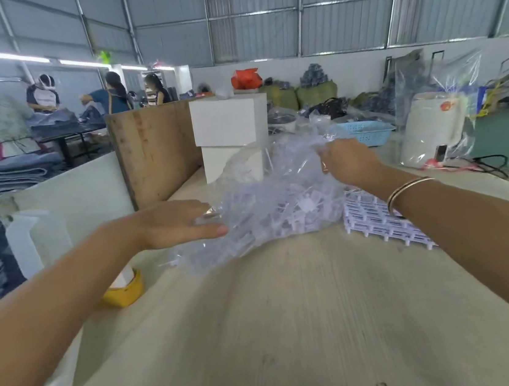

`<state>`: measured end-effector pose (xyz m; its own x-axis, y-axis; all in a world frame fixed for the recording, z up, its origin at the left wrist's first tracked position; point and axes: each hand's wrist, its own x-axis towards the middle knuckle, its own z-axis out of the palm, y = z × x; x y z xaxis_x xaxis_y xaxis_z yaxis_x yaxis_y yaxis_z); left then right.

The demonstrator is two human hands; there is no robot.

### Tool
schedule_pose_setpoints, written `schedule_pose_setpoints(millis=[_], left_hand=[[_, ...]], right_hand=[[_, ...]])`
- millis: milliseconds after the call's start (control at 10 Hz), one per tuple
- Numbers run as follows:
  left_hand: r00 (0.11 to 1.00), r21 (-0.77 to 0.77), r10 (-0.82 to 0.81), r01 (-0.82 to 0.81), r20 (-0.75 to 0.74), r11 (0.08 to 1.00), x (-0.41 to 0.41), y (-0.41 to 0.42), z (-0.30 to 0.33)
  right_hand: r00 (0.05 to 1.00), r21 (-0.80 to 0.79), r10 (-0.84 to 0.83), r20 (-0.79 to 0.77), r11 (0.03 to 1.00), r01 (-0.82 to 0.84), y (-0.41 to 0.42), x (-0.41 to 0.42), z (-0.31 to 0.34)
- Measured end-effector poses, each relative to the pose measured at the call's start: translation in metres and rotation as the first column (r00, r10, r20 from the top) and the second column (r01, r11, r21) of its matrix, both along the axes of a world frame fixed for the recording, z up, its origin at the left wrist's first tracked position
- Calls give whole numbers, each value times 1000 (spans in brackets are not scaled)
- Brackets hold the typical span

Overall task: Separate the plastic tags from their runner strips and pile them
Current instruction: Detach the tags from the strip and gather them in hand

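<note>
1. Blur hides much: inside the clear plastic bag (266,191) the pale tags (281,212) on their runner strips are one tangled mass, single pieces hard to tell.
2. Your right hand (347,162) grips the crinkled top of the bag; its fingertips are hidden.
3. Your left hand (180,222) lies flat, fingers straight, against the bag's side.
4. A flat ribbed sheet of tags (375,219) rests on the pale wooden bench (264,336), partly under your right forearm.

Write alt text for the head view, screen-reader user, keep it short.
A person's right hand grips the top of a clear plastic bag full of pale tag strips on a wooden table, while the open left hand steadies the bag's side. A stack of loose runner strips lies under the right forearm; white boxes stand behind.
</note>
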<state>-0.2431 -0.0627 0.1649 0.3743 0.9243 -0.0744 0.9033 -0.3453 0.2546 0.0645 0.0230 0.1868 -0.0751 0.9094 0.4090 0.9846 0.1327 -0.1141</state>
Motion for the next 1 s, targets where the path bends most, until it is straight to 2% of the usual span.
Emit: schedule_pose_setpoints(millis=[100,200,300,400,500,600,700,800,900,1000], left_hand=[[978,203,-67,107,-196,973,-6,10,-12],[994,361,-106,100,-5,927,-4,15,-18],[971,407,-188,113,149,906,-2,15,-20],[957,483,-195,69,216,873,-1,11,-18],[970,551,-163,38,179,834,4,4,-15],[966,602,-234,122,112,789,22,-1,-22],[944,629,-326,223,51,745,41,-3,-30],[899,690,-434,344,-47,637,55,-8,-32],[837,754,-543,401,-71,521,71,-15,-22],[755,783,-653,368,64,502,69,-18,-8]], right_hand=[[995,-135,40,93,990,-27,-8,-1,-5],[925,-437,202,323,898,-43,-17,-8,-21],[949,-555,311,-58,780,-290,-26,-18,-25],[682,-266,255,-686,784,-561,-27,-23,-22],[965,-569,212,-152,780,-261,-20,-19,-35],[936,-696,315,156,707,-122,-26,-35,-70],[902,-516,428,62,787,-338,-37,-65,-80],[868,-415,428,252,858,-303,-52,-92,-86],[953,-316,297,60,911,-264,-47,-112,-91],[947,-255,268,-177,917,-307,-50,-122,-94]])
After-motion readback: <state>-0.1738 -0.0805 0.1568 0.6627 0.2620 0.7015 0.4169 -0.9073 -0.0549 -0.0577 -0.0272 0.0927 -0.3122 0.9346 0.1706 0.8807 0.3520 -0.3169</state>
